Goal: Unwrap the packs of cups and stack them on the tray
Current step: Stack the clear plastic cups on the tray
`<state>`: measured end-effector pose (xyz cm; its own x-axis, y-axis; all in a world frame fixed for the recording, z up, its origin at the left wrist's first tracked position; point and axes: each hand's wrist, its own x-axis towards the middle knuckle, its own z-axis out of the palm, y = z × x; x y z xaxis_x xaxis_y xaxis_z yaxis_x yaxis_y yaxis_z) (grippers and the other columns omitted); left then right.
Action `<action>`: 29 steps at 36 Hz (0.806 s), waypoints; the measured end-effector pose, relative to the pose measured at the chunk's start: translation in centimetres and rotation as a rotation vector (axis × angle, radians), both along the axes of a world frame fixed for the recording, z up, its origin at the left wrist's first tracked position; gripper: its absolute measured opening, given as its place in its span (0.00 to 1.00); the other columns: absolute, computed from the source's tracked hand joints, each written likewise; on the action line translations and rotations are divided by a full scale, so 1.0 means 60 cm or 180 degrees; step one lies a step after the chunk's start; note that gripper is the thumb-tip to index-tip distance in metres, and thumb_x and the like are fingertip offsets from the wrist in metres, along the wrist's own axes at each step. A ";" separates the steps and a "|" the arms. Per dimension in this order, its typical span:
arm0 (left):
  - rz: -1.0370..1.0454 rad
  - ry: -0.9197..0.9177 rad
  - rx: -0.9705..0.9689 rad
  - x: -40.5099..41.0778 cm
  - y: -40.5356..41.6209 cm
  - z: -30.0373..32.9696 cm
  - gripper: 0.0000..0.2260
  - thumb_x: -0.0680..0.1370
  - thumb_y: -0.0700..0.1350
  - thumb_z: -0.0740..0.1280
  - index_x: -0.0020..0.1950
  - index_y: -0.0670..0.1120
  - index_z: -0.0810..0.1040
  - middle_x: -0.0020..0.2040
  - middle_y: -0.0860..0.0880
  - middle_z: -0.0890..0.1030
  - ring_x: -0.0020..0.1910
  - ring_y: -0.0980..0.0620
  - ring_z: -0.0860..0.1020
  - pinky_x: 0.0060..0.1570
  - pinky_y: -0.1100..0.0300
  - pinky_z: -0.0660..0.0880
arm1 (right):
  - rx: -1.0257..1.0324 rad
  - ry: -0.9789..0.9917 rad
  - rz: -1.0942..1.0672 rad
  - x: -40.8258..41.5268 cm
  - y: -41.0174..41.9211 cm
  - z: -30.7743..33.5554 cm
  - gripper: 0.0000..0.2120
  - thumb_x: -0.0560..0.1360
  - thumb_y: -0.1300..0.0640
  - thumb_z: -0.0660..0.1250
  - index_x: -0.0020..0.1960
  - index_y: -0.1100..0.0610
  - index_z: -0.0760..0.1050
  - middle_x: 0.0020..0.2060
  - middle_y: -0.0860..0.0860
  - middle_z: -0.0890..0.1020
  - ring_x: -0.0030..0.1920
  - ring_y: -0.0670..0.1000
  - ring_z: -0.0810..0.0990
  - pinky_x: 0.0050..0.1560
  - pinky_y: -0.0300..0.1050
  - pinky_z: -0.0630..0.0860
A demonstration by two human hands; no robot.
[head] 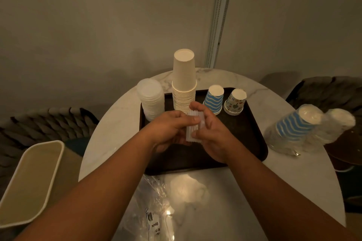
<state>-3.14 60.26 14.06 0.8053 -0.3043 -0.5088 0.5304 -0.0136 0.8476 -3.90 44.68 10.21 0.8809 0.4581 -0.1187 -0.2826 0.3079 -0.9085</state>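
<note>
- Head view: a small ribbed stack of clear plastic cups (pixel 194 126) is grasped between the left hand (pixel 170 129) and the right hand (pixel 212 133), fingers curled round it, above the dark tray (pixel 252 133).
- At the tray's far edge four upside-down stacks are seen: clear cups (pixel 150 99), tall plain paper cups (pixel 184 80), blue wavy cups (pixel 214 99) and patterned cups (pixel 236 101).
- Two wrapped packs (pixel 305 129) are lying on the marble table (pixel 117 119) to the right of the tray.
- Crumpled plastic wrapping (pixel 156 207) is spread on the near side of the table.
- A cream bin (pixel 31 180) is seen to the left of the table.
</note>
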 end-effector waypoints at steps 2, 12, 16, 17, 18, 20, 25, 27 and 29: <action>-0.0071 -0.0013 -0.0024 0.004 0.007 0.002 0.19 0.68 0.49 0.73 0.55 0.41 0.77 0.48 0.42 0.84 0.48 0.43 0.83 0.52 0.46 0.78 | -0.0140 -0.0055 0.0092 0.000 -0.006 -0.004 0.42 0.68 0.75 0.67 0.76 0.54 0.57 0.64 0.50 0.74 0.61 0.46 0.78 0.53 0.43 0.78; -0.0218 0.0018 0.0024 0.011 0.018 0.013 0.20 0.71 0.51 0.70 0.58 0.42 0.78 0.51 0.42 0.84 0.47 0.46 0.83 0.44 0.54 0.81 | -0.0735 -0.0301 0.0269 0.007 0.001 -0.006 0.44 0.71 0.58 0.72 0.77 0.44 0.51 0.76 0.47 0.61 0.74 0.47 0.64 0.70 0.51 0.68; -0.0361 0.0052 0.0032 0.010 0.022 0.015 0.24 0.70 0.54 0.69 0.61 0.40 0.76 0.51 0.41 0.83 0.48 0.45 0.83 0.45 0.52 0.82 | -0.0728 -0.0377 0.0242 0.009 -0.002 0.002 0.33 0.70 0.64 0.74 0.68 0.43 0.66 0.68 0.53 0.72 0.68 0.50 0.73 0.61 0.51 0.76; -0.0391 0.0054 0.0050 0.010 0.024 0.017 0.24 0.70 0.54 0.69 0.60 0.41 0.77 0.51 0.41 0.83 0.48 0.45 0.83 0.44 0.52 0.82 | -0.0716 -0.0399 0.0215 0.008 -0.003 0.004 0.32 0.71 0.67 0.73 0.67 0.45 0.66 0.67 0.54 0.73 0.67 0.51 0.73 0.60 0.50 0.77; -0.0406 0.0059 0.0079 0.011 0.025 0.018 0.23 0.69 0.55 0.69 0.59 0.42 0.77 0.51 0.40 0.83 0.47 0.44 0.83 0.43 0.52 0.82 | -0.0685 -0.0412 0.0185 0.007 -0.002 0.005 0.31 0.71 0.69 0.72 0.67 0.47 0.67 0.66 0.54 0.73 0.67 0.51 0.74 0.58 0.48 0.78; -0.0398 0.0064 0.0116 0.012 0.028 0.018 0.23 0.69 0.54 0.70 0.59 0.42 0.77 0.52 0.39 0.83 0.47 0.43 0.83 0.42 0.52 0.82 | -0.0616 -0.0402 0.0117 0.007 -0.001 0.008 0.31 0.70 0.71 0.72 0.66 0.48 0.68 0.65 0.54 0.74 0.66 0.51 0.75 0.55 0.46 0.78; -0.0368 0.0060 0.0031 0.016 0.034 0.020 0.18 0.71 0.52 0.69 0.56 0.44 0.79 0.49 0.41 0.84 0.47 0.43 0.83 0.44 0.52 0.81 | -0.0458 -0.0379 -0.0048 0.005 0.002 0.008 0.32 0.66 0.69 0.74 0.65 0.48 0.70 0.62 0.51 0.77 0.64 0.52 0.77 0.55 0.47 0.78; -0.0388 0.0040 0.0043 0.016 0.036 0.023 0.17 0.71 0.52 0.69 0.55 0.44 0.79 0.48 0.41 0.85 0.47 0.44 0.84 0.45 0.52 0.81 | -0.0426 -0.0379 -0.0108 0.004 0.004 0.011 0.32 0.65 0.69 0.74 0.65 0.48 0.70 0.61 0.50 0.78 0.63 0.51 0.78 0.54 0.47 0.78; -0.0415 0.0030 0.0064 0.017 0.038 0.028 0.17 0.71 0.52 0.68 0.56 0.45 0.79 0.48 0.42 0.85 0.48 0.44 0.84 0.46 0.52 0.81 | -0.0384 -0.0401 -0.0155 0.004 0.006 0.011 0.32 0.66 0.68 0.74 0.65 0.49 0.70 0.61 0.50 0.78 0.63 0.52 0.78 0.54 0.46 0.79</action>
<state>-2.12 62.55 15.72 0.7548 -0.3957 -0.5232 0.5310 -0.0998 0.8415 -3.66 45.07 10.87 0.9130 0.4038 -0.0575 -0.1515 0.2049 -0.9670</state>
